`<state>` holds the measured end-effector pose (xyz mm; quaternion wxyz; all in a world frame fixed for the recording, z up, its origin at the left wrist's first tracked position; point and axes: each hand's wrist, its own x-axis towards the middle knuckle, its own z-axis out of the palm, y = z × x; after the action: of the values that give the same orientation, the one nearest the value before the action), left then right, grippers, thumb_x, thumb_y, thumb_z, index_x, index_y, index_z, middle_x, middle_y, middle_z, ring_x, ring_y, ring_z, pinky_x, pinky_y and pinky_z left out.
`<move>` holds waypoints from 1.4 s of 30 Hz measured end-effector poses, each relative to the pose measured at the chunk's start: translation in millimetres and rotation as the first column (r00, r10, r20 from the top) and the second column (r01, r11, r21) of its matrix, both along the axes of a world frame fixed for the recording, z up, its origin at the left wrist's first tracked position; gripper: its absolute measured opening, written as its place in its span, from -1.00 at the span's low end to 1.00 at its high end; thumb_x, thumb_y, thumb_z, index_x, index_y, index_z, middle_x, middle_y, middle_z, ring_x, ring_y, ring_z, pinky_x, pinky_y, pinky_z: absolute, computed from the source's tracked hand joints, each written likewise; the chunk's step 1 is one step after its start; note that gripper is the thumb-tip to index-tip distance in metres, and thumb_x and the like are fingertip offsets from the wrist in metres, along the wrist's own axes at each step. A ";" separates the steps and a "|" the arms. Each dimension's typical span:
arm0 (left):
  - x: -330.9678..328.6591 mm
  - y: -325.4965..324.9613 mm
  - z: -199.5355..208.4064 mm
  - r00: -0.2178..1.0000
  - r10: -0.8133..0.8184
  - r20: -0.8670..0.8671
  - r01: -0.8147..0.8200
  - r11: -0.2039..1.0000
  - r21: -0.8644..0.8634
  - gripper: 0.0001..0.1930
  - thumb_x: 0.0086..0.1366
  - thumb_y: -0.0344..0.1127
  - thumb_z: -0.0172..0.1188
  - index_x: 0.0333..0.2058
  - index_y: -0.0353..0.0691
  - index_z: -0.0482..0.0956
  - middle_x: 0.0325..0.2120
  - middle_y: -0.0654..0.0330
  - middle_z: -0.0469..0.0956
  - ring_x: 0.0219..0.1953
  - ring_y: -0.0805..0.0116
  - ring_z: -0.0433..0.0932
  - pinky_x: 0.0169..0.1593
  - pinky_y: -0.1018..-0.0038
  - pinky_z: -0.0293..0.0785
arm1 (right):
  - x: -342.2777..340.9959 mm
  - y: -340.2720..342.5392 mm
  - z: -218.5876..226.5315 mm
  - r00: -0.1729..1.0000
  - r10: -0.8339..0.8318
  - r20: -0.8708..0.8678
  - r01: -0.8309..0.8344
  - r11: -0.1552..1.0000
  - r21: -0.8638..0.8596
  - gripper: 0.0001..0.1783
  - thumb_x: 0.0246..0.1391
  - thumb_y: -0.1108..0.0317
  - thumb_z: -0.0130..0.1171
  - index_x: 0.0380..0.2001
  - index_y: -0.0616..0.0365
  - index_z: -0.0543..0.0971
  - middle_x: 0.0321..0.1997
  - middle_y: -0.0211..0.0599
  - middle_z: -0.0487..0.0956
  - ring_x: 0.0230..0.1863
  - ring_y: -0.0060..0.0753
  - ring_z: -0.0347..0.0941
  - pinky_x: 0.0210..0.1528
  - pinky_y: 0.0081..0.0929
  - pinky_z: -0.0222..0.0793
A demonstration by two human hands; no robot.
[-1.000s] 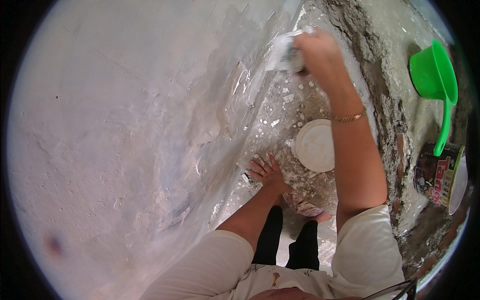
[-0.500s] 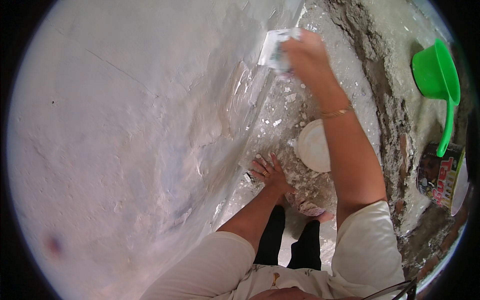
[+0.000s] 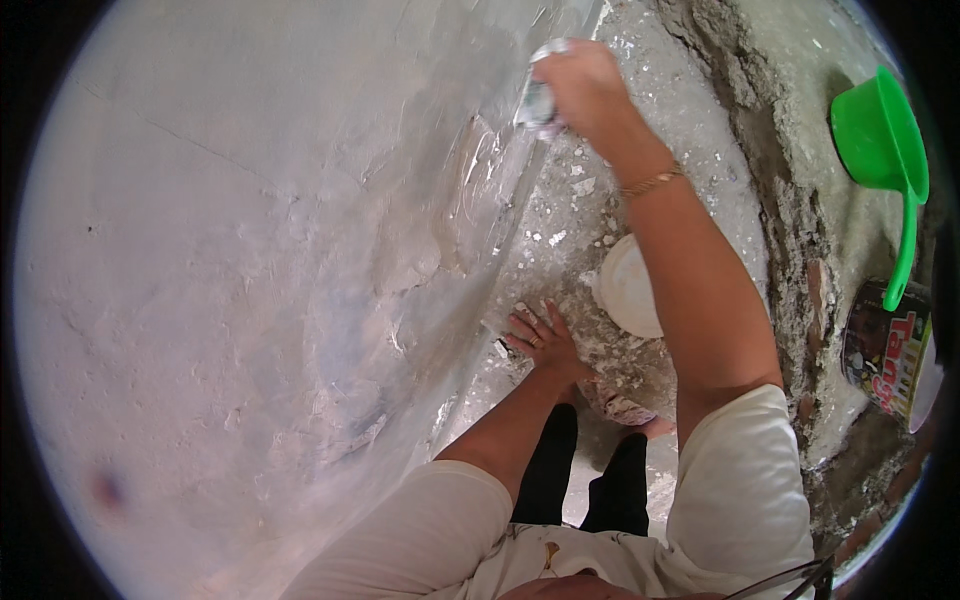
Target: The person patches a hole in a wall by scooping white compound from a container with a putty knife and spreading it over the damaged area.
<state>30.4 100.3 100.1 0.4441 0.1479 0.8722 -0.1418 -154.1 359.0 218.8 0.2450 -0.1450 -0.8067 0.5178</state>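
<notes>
My right hand (image 3: pixel 583 85) is closed on a white flat piece with greenish marks (image 3: pixel 540 100), blurred by motion, so its exact kind is unclear. It lies against the grey plastered wall (image 3: pixel 300 220), close to where the wall meets the floor. Wet, shiny smears (image 3: pixel 480 165) show on the wall just below that hand. Nearer to me, my left hand (image 3: pixel 545 340) has its fingers spread, a ring on one, and holds nothing. It is low by the foot of the wall; whether it presses on the floor I cannot tell.
A white round lid or dish (image 3: pixel 625 290) sits on the crumb-strewn floor (image 3: pixel 570 220), partly behind my right forearm. At the right are a green dipper (image 3: pixel 880 135) and a printed bucket (image 3: pixel 880 350). A rough broken groove (image 3: pixel 765 170) runs along the floor.
My right hand has shifted slightly left and up along the wall with the white piece, which now appears narrower and more edge-on. The left hand stays nearly in place.
</notes>
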 end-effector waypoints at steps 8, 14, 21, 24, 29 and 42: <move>-5.4 -2.2 1.8 0.995 0.024 0.092 -0.022 1.000 -0.017 0.64 -0.38 0.22 0.54 0.29 -0.40 -0.64 0.24 -0.63 -0.56 0.24 -0.65 -0.72 0.10 -0.55 -0.64 | 23.8 29.5 -6.2 0.841 -0.174 0.511 0.370 0.876 -0.310 -0.64 0.07 0.23 0.01 -0.47 0.40 0.56 -0.31 0.24 0.57 -0.27 0.04 0.59 -0.13 -0.16 0.48; -1.8 5.9 -0.7 0.995 0.004 0.097 0.003 0.998 -0.066 0.63 -0.36 0.22 0.54 0.29 -0.40 -0.64 0.23 -0.61 -0.60 0.24 -0.64 -0.74 0.10 -0.54 -0.64 | 15.1 -17.1 -7.3 0.936 -0.115 0.333 0.201 0.951 -0.235 -0.65 0.02 0.28 0.03 -0.27 0.38 0.55 -0.22 0.21 0.57 -0.14 0.14 0.54 -0.02 -0.14 0.41; -4.3 -2.3 -3.8 0.995 0.033 0.096 -0.023 0.994 -0.110 0.63 -0.36 0.23 0.53 0.28 -0.40 -0.67 0.24 -0.58 -0.65 0.24 -0.63 -0.75 0.11 -0.52 -0.67 | 77.6 30.5 6.9 0.990 -0.140 0.027 0.110 0.632 -0.767 -0.72 0.14 0.36 0.06 -0.17 0.35 0.53 -0.30 -0.09 0.61 -0.26 -0.40 0.55 -0.19 -0.49 0.47; -0.8 4.8 -3.5 0.998 -0.046 0.050 0.052 0.992 -0.119 0.66 -0.37 0.31 0.50 0.26 -0.45 -0.69 0.28 -0.55 -0.51 0.26 -0.63 -0.69 0.12 -0.53 -0.62 | 69.1 30.8 -38.0 0.964 -0.103 -0.245 -0.225 0.177 -0.958 -0.76 0.20 0.36 0.07 -0.15 0.30 0.54 -0.29 -0.17 0.62 -0.31 -0.45 0.55 -0.26 -0.50 0.50; -2.9 6.6 -1.6 0.995 -0.007 0.097 0.019 0.993 -0.118 0.63 -0.36 0.24 0.52 0.29 -0.38 -0.67 0.24 -0.59 -0.61 0.25 -0.64 -0.72 0.14 -0.50 -0.65 | 24.9 -25.0 -95.4 1.000 0.030 -0.007 -0.010 0.082 -0.997 -0.69 0.20 0.42 0.10 0.00 0.23 0.43 -0.10 -0.26 0.57 -0.14 -0.37 0.53 -0.12 -0.28 0.51; 13.2 9.7 -23.3 0.999 -0.041 0.007 0.041 0.994 -0.105 0.67 -0.43 0.24 0.55 0.29 -0.37 -0.67 0.25 -0.57 -0.59 0.27 -0.60 -0.68 0.15 -0.50 -0.61 | 32.5 -5.4 -156.2 0.920 -0.052 0.388 0.369 0.448 -0.815 -0.71 0.11 0.44 0.19 -0.07 0.18 0.54 -0.16 -0.26 0.60 -0.22 -0.36 0.56 -0.29 -0.31 0.58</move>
<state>43.6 110.1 76.8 0.4503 0.1426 0.8593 -0.1963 -121.6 353.6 62.6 0.0706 -0.4281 -0.4305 0.7915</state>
